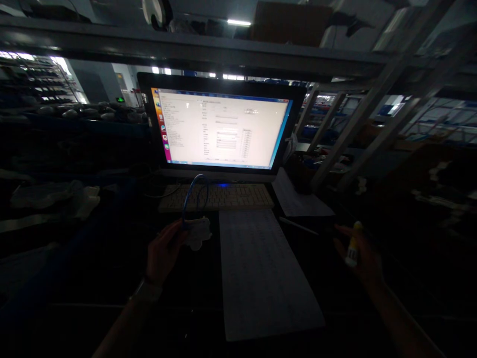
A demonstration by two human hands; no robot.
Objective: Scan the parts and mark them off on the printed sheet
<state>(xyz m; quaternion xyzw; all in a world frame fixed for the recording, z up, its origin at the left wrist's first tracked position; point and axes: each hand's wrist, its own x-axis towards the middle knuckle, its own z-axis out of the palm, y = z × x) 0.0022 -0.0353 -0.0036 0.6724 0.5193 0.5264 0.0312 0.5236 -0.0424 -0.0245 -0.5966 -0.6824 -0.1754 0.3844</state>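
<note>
My left hand (166, 248) is closed on the left edge of a pale, flat plastic part (199, 232) with rounded lobes. A blue cable (189, 191) loops up from beside the fingers, over the keyboard's front edge. On the right, my right hand (363, 258) holds a small white tube with a yellow end (352, 246), tilted across the fingers. The print on the tube is too blurred to read. Between the hands lies a long printed sheet of paper (266, 278). A thin white pen-like stick (298, 225) rests near the right fingertips.
A lit monitor (223, 129) stands behind a white keyboard (238, 197). Another paper (303, 199) lies right of the keyboard. At the left, a blue bin (97, 238) holds pale plastic parts (55, 196). Metal rack bars (357, 119) slant down at the right.
</note>
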